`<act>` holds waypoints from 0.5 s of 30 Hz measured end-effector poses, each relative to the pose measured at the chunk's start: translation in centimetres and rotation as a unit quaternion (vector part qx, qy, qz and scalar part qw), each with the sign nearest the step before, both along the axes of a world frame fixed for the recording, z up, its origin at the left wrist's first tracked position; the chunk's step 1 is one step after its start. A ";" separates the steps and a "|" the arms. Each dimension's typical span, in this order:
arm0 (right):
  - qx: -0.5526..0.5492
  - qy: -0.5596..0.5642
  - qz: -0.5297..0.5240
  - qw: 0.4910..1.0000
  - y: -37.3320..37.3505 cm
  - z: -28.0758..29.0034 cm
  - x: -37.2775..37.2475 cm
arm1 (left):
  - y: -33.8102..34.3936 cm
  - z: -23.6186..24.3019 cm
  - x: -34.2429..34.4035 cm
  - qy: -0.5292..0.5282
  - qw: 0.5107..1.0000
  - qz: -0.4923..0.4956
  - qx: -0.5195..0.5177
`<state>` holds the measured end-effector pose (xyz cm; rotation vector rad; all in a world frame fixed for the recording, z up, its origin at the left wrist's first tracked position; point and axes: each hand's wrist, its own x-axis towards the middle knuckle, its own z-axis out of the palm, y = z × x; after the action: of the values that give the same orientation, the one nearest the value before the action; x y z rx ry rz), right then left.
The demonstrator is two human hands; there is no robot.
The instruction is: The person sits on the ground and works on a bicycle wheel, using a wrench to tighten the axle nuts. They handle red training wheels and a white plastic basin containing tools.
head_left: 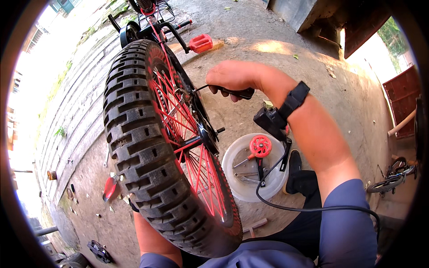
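An upturned small bicycle stands before me, its knobby black tyre [138, 143] on a red-spoked wheel [187, 147] filling the middle of the view. My right hand [234, 78] is shut on the black handle of a tool [225, 91], whose metal shaft reaches left to the wheel near the hub. A black device is strapped to my right wrist [279, 114], with a cable running down. My left hand is hidden behind the tyre; only its forearm [154, 239] shows below the wheel.
A white plastic tub [232, 178] on the concrete ground holds wrenches and a red round part [260, 146]. A red pedal [200, 43] sticks out at the top. Another small wheel [386, 183] lies at the right, and loose parts [99, 251] at lower left.
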<state>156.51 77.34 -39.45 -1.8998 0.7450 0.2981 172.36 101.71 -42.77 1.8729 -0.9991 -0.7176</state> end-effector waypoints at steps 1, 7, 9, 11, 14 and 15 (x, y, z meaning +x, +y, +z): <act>-0.009 0.024 0.014 1.000 -0.1 0.5 0.2 | 0.0 0.1 0.0 -0.004 1.000 -0.001 0.001; 0.039 0.079 0.044 0.995 -1.6 1.5 1.3 | -0.1 0.0 -0.3 0.019 1.000 0.014 -0.002; 0.054 0.055 0.032 0.997 -1.4 1.4 0.5 | -0.1 0.1 -0.2 0.007 1.000 0.003 0.000; 0.069 0.029 0.019 0.997 -1.5 1.2 -0.2 | -0.2 0.7 -0.5 -0.005 1.000 -0.002 0.001; 0.102 -0.022 -0.003 0.995 -1.8 -0.2 -1.2 | -0.1 0.5 -0.7 -0.010 1.000 -0.001 -0.013; 0.116 -0.042 -0.010 0.992 -1.8 -0.3 -1.7 | 0.0 0.2 -0.6 -0.007 1.000 0.000 -0.016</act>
<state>154.79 75.56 -39.73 -1.6745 0.6442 0.2781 171.81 101.67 -42.54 1.8530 -1.0130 -0.6847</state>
